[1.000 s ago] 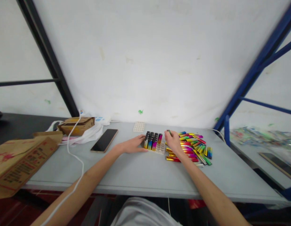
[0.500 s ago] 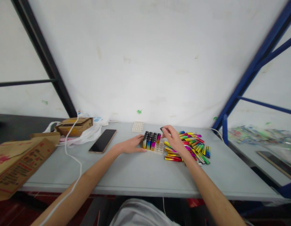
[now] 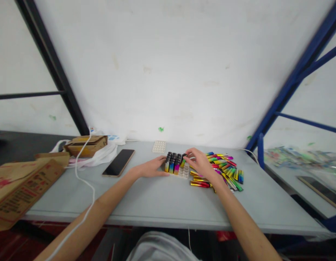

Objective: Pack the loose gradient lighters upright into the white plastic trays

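A white tray (image 3: 184,172) with rows of round sockets lies on the grey table. Upright lighters (image 3: 171,165) with black tops and shiny rainbow bodies fill its left part; sockets at the front right are bare. My left hand (image 3: 152,168) spans the tray's left side, fingers at the back corner and thumb at the front, closed round it. Between the fingertips of my right hand (image 3: 198,161) is a yellowish lighter (image 3: 183,162), slightly tilted over the tray. Its lower end seems to meet the sockets. Right of the tray, a loose heap of shiny lighters (image 3: 225,170) lies partly behind my right hand.
A second white tray (image 3: 159,146) lies by the wall. On the left are a phone (image 3: 119,162), a small carton (image 3: 85,146) in white plastic, an open cardboard box (image 3: 29,185) and a white cable (image 3: 87,183) crossing my left forearm. Blue frame posts (image 3: 287,85) rise at right.
My right hand has moved slightly left and down, bringing the lighter from above the tray's right edge into the lighter rows. My left hand has stayed in place.
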A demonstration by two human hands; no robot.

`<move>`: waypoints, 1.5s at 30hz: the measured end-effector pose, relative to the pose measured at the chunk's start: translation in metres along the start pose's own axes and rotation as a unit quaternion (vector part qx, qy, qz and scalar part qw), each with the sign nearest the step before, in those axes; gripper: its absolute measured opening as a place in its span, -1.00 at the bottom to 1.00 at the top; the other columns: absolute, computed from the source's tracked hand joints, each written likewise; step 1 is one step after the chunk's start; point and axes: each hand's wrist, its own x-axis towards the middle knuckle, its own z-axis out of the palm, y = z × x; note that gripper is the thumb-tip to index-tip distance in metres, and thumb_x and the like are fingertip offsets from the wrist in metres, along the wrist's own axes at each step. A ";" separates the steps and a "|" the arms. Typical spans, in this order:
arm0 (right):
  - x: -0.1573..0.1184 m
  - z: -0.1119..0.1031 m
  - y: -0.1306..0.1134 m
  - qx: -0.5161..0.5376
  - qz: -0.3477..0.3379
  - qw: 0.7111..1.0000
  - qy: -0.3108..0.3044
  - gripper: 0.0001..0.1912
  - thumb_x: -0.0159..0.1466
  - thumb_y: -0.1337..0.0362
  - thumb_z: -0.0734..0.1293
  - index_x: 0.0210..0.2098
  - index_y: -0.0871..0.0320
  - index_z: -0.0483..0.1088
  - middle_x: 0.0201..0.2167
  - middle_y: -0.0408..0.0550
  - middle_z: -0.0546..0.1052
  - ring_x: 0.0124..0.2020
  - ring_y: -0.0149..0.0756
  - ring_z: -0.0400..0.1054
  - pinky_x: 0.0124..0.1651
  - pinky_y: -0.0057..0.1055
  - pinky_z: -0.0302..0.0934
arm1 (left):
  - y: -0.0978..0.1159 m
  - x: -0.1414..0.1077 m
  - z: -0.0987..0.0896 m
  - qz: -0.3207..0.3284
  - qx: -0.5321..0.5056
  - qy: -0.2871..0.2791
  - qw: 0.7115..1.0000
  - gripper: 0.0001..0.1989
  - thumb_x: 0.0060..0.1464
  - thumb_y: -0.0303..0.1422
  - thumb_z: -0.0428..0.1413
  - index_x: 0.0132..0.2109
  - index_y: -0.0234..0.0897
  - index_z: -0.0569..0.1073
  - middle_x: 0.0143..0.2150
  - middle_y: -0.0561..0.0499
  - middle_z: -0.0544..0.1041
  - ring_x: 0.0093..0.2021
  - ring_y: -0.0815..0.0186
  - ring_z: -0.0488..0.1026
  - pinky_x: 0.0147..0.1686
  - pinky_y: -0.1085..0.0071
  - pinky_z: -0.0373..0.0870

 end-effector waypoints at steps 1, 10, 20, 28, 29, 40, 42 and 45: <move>0.000 -0.001 0.000 -0.013 -0.012 1.000 -0.007 -0.77 0.43 0.07 0.33 -0.12 0.10 0.46 -0.17 0.01 0.60 -0.22 -0.22 0.55 -0.09 -0.26 0.47 | 0.000 0.000 0.000 0.000 0.001 0.000 1.000 -0.20 0.29 0.09 0.19 0.44 -0.33 0.25 0.48 -0.29 0.26 0.47 -0.08 0.22 0.48 0.08 0.11; -0.001 -0.006 -0.008 -0.059 -0.008 0.995 -0.085 -0.87 0.42 0.17 0.36 -0.12 0.08 0.46 -0.25 -0.05 0.65 -0.31 -0.23 0.55 -0.15 -0.31 0.39 | 0.000 0.000 0.000 -0.005 0.004 -0.003 1.000 -0.20 0.28 0.08 0.19 0.44 -0.33 0.24 0.48 -0.29 0.25 0.47 -0.08 0.21 0.48 0.09 0.11; 0.000 -0.041 0.018 -0.199 0.050 0.978 -0.029 -0.79 0.47 0.21 0.28 -0.21 0.14 0.52 -0.27 0.04 0.65 -0.21 -0.15 0.52 -0.04 -0.28 0.32 | 0.000 0.001 -0.001 -0.014 0.025 -0.017 0.999 -0.15 0.29 0.16 0.14 0.44 -0.39 0.23 0.49 -0.33 0.23 0.48 -0.09 0.19 0.50 0.14 0.07; -0.008 -0.052 0.023 -0.193 0.092 0.954 -0.209 -0.81 0.32 0.16 0.47 -0.26 0.17 0.63 -0.25 0.04 0.66 -0.23 -0.15 0.51 -0.14 -0.34 0.28 | 0.000 0.001 0.000 -0.020 0.028 -0.017 0.999 -0.15 0.28 0.14 0.15 0.44 -0.41 0.24 0.50 -0.33 0.22 0.50 -0.09 0.18 0.51 0.14 0.06; -0.009 -0.049 0.022 -0.198 0.098 0.950 -0.219 -0.83 0.29 0.18 0.49 -0.27 0.16 0.63 -0.25 0.04 0.66 -0.22 -0.14 0.51 -0.13 -0.34 0.28 | 0.001 0.001 -0.001 -0.021 0.026 -0.017 0.999 -0.15 0.28 0.13 0.16 0.44 -0.42 0.24 0.50 -0.33 0.22 0.50 -0.09 0.17 0.51 0.15 0.06; -0.007 -0.033 0.016 -0.085 0.109 0.984 -0.109 -0.76 0.47 0.15 0.26 -0.07 0.16 0.46 -0.22 0.04 0.66 -0.24 -0.21 0.53 -0.09 -0.31 0.33 | 0.001 0.001 -0.001 -0.010 0.027 -0.014 0.999 -0.17 0.29 0.14 0.15 0.43 -0.39 0.26 0.48 -0.31 0.25 0.47 -0.09 0.21 0.49 0.14 0.11; -0.005 -0.032 0.012 -0.010 0.131 0.989 -0.066 -0.65 0.49 0.03 0.20 0.00 0.14 0.43 -0.36 -0.08 0.63 -0.40 -0.26 0.48 -0.23 -0.34 0.31 | 0.001 0.002 -0.001 -0.011 0.028 -0.015 0.999 -0.16 0.29 0.14 0.15 0.43 -0.41 0.25 0.48 -0.33 0.26 0.48 -0.10 0.21 0.49 0.13 0.10; -0.002 -0.030 0.010 0.057 0.140 0.988 0.018 -0.48 0.40 -0.18 0.27 -0.03 0.14 0.49 -0.52 -0.19 0.49 -0.51 -0.31 0.33 -0.39 -0.39 0.19 | 0.002 0.002 -0.001 -0.008 0.029 -0.014 0.999 -0.19 0.30 0.12 0.14 0.42 -0.39 0.26 0.48 -0.32 0.25 0.49 -0.10 0.19 0.49 0.12 0.10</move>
